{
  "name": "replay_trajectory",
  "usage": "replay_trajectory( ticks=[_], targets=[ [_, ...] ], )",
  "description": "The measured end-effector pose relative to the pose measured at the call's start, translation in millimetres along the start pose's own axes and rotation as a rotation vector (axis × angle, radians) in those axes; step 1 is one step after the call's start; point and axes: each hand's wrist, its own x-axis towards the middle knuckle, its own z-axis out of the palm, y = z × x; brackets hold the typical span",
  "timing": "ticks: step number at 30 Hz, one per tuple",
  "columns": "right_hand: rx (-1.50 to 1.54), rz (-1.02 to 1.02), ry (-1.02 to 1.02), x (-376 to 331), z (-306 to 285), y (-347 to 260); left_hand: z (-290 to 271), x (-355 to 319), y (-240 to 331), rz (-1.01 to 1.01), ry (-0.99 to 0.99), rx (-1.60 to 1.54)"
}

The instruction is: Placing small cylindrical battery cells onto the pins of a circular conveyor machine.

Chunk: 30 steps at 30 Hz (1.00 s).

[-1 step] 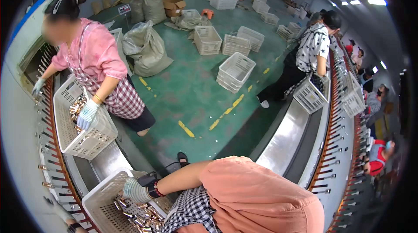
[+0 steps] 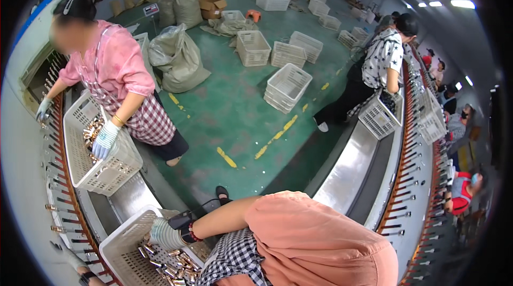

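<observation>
My right hand (image 2: 166,234), in a striped knit glove with a dark device strapped at the wrist, reaches into a white plastic basket (image 2: 115,243). Its fingers point down at a heap of small shiny metal caps (image 2: 179,267), silver and copper-coloured; the fingertips are mostly hidden, so I cannot make out a grip. My left hand (image 2: 70,258), gloved and with a black band at the wrist, is at the lower left beside a row of pins (image 2: 80,241) along an orange-brown rail. Its fingers are too small and dim to read. A few metal caps (image 2: 56,229) sit on pins just beyond it.
A co-worker in pink (image 2: 112,61) works at the same line with another basket (image 2: 80,171). Across the green floor, another person (image 2: 382,61) stands at a second pin line. Stacked white crates (image 2: 288,88), a large sack (image 2: 179,64) and a cardboard box (image 2: 212,6) stand between.
The view has shifted very slightly. The pink-clad co-worker's head and far hand have dipped a little. My own hands look nearly unmoved.
</observation>
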Motion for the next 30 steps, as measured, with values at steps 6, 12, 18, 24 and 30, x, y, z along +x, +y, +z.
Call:
replay_trajectory(
  ticks=[6, 12, 18, 24, 30],
  targets=[
    [0.027, 0.020, -0.006, 3.1, -6.9, -1.8, 30.6, 73.0, -42.0, 0.021, 0.047, 0.113],
    [0.012, 0.081, 0.031, -1.7, -11.9, -1.2, 34.8, 87.4, -55.7, -0.187, 0.057, 0.071],
    [0.027, -0.021, 0.050, 8.3, -19.7, -13.9, -29.9, 60.0, -32.0, 0.273, 0.095, 0.528],
    [-0.023, 0.055, -0.149, -10.4, -41.7, -2.4, -4.2, -155.5, 121.9, -0.122, -0.371, 0.317],
    [-0.040, 0.029, -0.181, -1.3, -7.9, -7.4, -40.1, -183.5, 76.6, -0.032, -0.809, 0.218]
  ],
)
